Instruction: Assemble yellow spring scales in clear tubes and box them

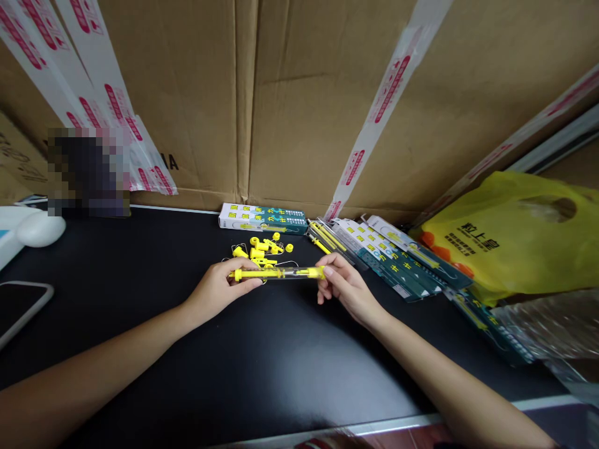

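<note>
A clear tubular spring scale (291, 273) with yellow end pieces and a yellow rod inside lies level between my hands, above the black table. My left hand (219, 285) pinches its left end between thumb and fingers. At the yellow right end, my right hand (345, 284) grips it with thumb and fingertips. Just behind the tube lies a loose heap of yellow plastic parts (257, 252), with thin metal hooks and springs among them. More clear tubes with yellow rods (325, 236) rest to the right of the heap.
A printed box (262, 218) stands against the cardboard wall (299, 106). Several similar flat boxes (397, 265) lie at the right, before a yellow plastic bag (519, 231) and stacked clear plastic (552, 321). At the left are a phone (23, 308) and a white rounded object (41, 227).
</note>
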Tool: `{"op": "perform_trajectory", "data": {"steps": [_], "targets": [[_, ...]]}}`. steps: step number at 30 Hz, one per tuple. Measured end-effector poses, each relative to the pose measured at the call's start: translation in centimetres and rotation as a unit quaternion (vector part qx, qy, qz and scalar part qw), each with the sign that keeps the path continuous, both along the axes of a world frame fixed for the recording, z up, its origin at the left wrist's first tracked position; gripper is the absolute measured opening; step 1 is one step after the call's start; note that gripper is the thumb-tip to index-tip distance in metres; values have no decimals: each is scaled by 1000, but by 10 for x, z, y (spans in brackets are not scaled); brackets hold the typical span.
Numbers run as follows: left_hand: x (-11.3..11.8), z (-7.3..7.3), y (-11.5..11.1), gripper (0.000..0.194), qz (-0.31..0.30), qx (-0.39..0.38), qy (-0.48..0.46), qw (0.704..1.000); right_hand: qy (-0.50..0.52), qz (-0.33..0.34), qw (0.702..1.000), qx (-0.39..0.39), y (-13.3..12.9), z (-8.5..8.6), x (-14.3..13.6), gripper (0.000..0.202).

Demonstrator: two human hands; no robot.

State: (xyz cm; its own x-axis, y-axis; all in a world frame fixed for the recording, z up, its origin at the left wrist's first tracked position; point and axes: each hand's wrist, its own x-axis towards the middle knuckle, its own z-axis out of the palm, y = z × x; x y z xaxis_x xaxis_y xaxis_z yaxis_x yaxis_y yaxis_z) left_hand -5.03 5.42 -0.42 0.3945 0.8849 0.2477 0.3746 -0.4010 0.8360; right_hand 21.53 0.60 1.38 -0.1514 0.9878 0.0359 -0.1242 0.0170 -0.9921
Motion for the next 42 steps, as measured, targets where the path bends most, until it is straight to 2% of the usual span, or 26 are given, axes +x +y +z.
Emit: {"op": "perform_trajectory", "data": {"steps": [18, 28, 42], "targets": [[1, 2, -2, 23, -10, 18, 17, 1000, 40, 14, 995, -92, -4, 7, -5, 30], [2, 4, -3, 24, -25, -27, -22, 999, 28, 11, 995, -97, -4, 8, -6, 25], [0, 4, 0, 16, -37, -21, 7, 999, 17, 56, 995, -77, -5, 4, -5, 23]]}}
